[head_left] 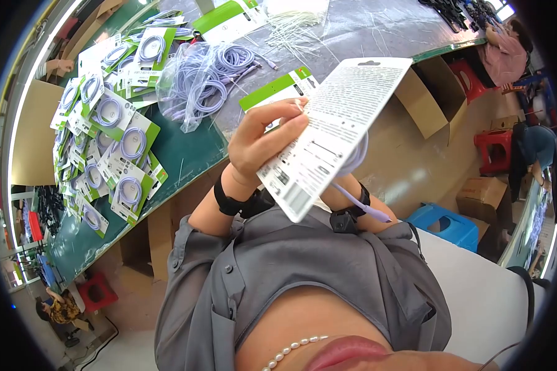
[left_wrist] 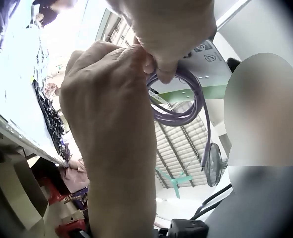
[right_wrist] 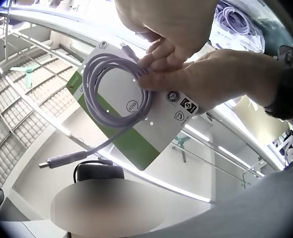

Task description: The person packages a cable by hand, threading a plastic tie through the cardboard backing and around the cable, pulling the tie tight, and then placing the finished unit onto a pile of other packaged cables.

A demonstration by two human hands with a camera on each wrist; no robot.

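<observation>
A blister-style card (head_left: 340,123) is held tilted before the chest, printed back upward in the head view. On its white and green front lies a coiled lilac charging cable (right_wrist: 119,96), one plug end dangling. My left hand (head_left: 263,133) is at the card's back, thumb and index finger pinching a thin white tie (head_left: 300,105). My right hand (left_wrist: 99,74) is hidden by the card in the head view. In the right wrist view its curled fingers grip the coil's upper edge, beside the left hand's fingers.
Many carded cables (head_left: 108,114) lie heaped on the green table at left. A clear bag of loose cables (head_left: 195,80) sits by them. White ties (head_left: 294,28) and another green-topped card (head_left: 278,89) lie beyond my hands. A blue stool (head_left: 442,226) stands at right.
</observation>
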